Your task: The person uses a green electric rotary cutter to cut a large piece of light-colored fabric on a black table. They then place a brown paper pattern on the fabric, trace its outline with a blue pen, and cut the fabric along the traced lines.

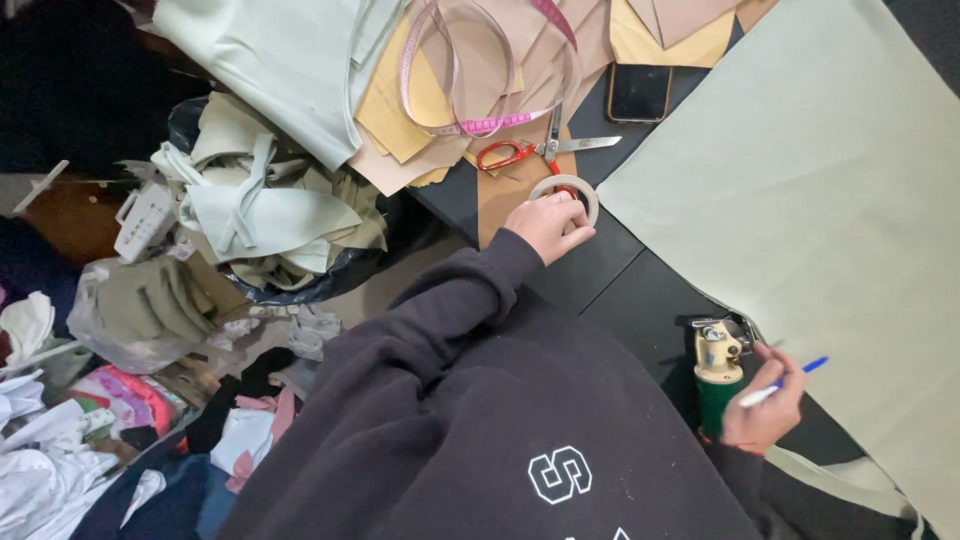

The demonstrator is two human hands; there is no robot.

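The person's left hand (pixel 548 224) is closing its fingers on a cream ring-shaped roll of tape (pixel 566 192) lying on the black table (pixel 620 290) beside red-handled scissors (pixel 538 150). The right hand (pixel 765 405) is pinching a blue-tipped white pen (pixel 782 381) near the pale green fabric sheet (pixel 810 190).

Your left hand (pixel 548 225) covers the near part of the tape roll (pixel 566 195); your right hand (pixel 765 405) hides the lower part of the pen (pixel 790 378) and some of the green-handled tool (pixel 718 375); the pale green fabric (pixel 820 200) is cut off by the right edge; the phone (pixel 640 92) lies partly under paper patterns (pixel 670 30).
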